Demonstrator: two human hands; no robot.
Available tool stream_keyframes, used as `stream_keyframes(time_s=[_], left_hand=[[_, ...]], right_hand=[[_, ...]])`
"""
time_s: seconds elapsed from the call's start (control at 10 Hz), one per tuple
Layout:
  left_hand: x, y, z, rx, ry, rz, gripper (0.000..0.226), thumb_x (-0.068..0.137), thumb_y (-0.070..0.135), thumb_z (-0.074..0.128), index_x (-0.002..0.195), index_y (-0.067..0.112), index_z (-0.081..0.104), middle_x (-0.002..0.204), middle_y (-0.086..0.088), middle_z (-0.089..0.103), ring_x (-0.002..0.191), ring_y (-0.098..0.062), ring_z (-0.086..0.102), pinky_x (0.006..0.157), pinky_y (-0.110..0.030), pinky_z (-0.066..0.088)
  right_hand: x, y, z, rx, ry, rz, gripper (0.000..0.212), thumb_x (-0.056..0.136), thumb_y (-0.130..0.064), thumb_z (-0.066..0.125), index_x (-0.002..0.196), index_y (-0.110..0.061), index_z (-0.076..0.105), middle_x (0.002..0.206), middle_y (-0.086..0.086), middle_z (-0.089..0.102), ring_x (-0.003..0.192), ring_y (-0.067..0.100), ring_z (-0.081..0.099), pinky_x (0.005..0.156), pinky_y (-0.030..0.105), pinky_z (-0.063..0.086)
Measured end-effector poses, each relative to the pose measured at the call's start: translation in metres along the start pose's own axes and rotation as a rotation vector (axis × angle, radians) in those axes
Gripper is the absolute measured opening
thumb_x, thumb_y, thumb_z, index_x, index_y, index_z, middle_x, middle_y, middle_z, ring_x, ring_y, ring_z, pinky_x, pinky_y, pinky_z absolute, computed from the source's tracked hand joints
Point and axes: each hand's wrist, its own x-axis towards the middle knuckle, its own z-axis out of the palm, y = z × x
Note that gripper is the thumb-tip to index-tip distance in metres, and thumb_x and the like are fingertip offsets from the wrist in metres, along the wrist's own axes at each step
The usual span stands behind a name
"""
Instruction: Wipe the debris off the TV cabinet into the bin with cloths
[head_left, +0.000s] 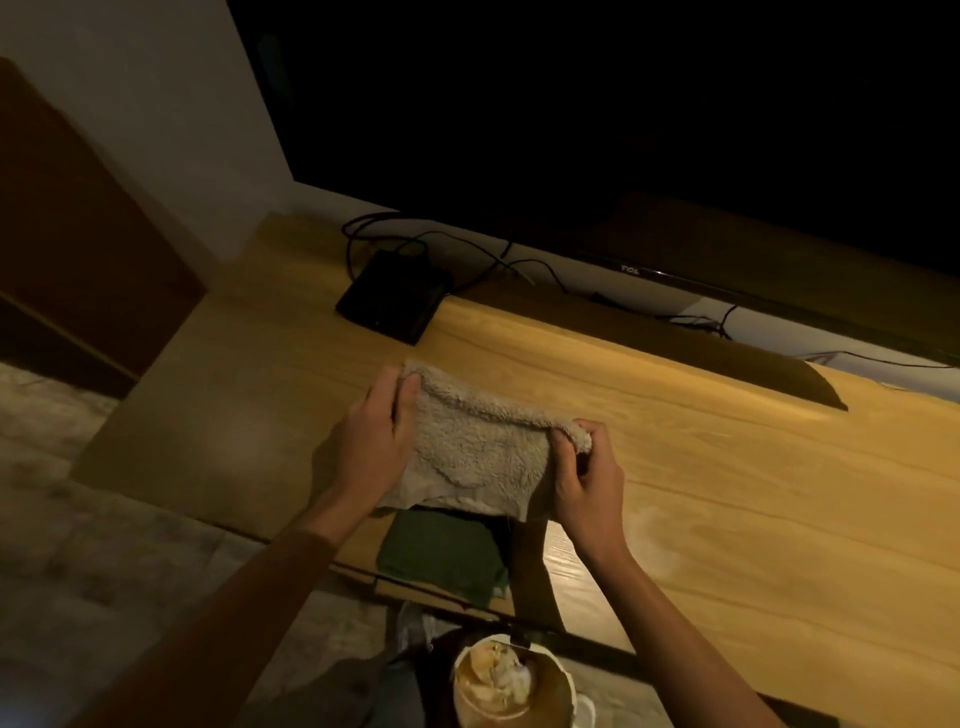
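While my left hand (375, 441) pinches one top corner of the beige cloth (478, 452) and my right hand (584, 480) curls round the other, the cloth hangs spread between them just above the cabinet (727, 493) top, near its front edge. Its lower hem drapes over a folded green cloth (441, 551) that lies at that edge.

As I see it, the main risk is the sweep itself. The bin (514, 680) sits on the floor below the edge, slightly to my right, and already holds scraps. If I drag debris to the edge anywhere but straight above it, the bits will likely fall on the floor instead. I cannot make out any debris on the wood in this dim light, only a pale smudge (657, 538) beside my right wrist, so I could easily miss patches. A loosely held cloth may also flick crumbs outward rather than gather them.

The green cloth lies between my hands and the bin, and could catch what I push or be knocked off. Farther back, a black box (392, 296) and its cables (467, 254) sit near the wall, under the TV (623, 130); a wide stroke could snag the cables.
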Motion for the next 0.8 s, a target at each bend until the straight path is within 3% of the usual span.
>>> stream_keyframes(time_s=[0.1,0.2,0.3,0.4,0.6,0.7,0.8], left_hand=[[0.03,-0.028,0.012,0.007,-0.086,-0.015,0.022,0.107,0.035,0.038,0.089,0.025,0.047,0.062,0.008,0.044,0.054,-0.012,0.047,0.043,-0.018,0.031],[0.058,-0.053,0.032,0.057,-0.138,0.002,0.024,0.107,0.038,0.037,0.086,0.031,0.041,0.067,0.011,0.043,0.058,-0.006,0.046,0.048,-0.018,0.032],[0.082,-0.076,0.057,0.164,-0.192,0.028,0.025,0.108,0.039,0.038,0.09,0.024,0.048,0.082,0.005,0.048,0.067,-0.014,0.05,0.055,-0.036,0.043],[0.1,-0.09,0.075,0.318,-0.249,0.02,0.032,0.106,0.04,0.04,0.101,0.013,0.057,0.098,-0.007,0.05,0.073,-0.024,0.055,0.058,-0.041,0.05],[0.114,-0.099,0.085,0.564,-0.316,0.061,0.025,0.102,0.03,0.052,0.119,0.012,0.056,0.112,-0.012,0.048,0.064,-0.016,0.045,0.05,-0.03,0.036],[0.11,-0.098,0.086,0.6,-0.342,0.09,0.022,0.103,0.028,0.052,0.119,0.013,0.055,0.112,-0.011,0.049,0.059,-0.017,0.045,0.048,-0.029,0.033],[0.111,-0.093,0.078,0.54,-0.339,0.121,0.024,0.099,0.021,0.056,0.122,0.016,0.054,0.114,-0.009,0.049,0.072,-0.022,0.055,0.052,-0.031,0.04]], right_hand=[[0.022,0.014,0.023,-0.046,0.005,0.08,0.005,0.105,-0.035,0.055,0.109,-0.033,0.055,0.077,0.006,0.062,0.07,0.021,0.06,0.055,0.04,0.044],[0.05,0.029,0.042,-0.103,0.015,0.209,0.02,0.102,-0.043,0.057,0.111,-0.025,0.06,0.08,-0.003,0.063,0.07,0.016,0.061,0.058,0.039,0.049],[0.078,0.047,0.051,-0.049,0.096,0.363,0.024,0.097,-0.043,0.067,0.106,-0.021,0.065,0.089,-0.009,0.066,0.084,0.01,0.065,0.072,0.038,0.057],[0.096,0.061,0.053,-0.074,0.118,0.439,0.03,0.094,-0.042,0.071,0.112,-0.018,0.064,0.092,-0.01,0.067,0.089,0.012,0.066,0.083,0.041,0.06],[0.113,0.076,0.051,-0.344,0.095,0.417,0.046,0.092,-0.05,0.071,0.123,-0.019,0.06,0.118,0.002,0.065,0.102,0.015,0.064,0.088,0.033,0.058],[0.114,0.078,0.047,-0.388,0.074,0.367,0.047,0.09,-0.054,0.072,0.119,-0.019,0.062,0.115,0.001,0.063,0.098,0.014,0.064,0.08,0.028,0.054],[0.11,0.072,0.037,-0.396,0.091,0.326,0.048,0.093,-0.054,0.068,0.124,-0.018,0.062,0.122,0.001,0.061,0.104,0.016,0.063,0.086,0.029,0.055]])
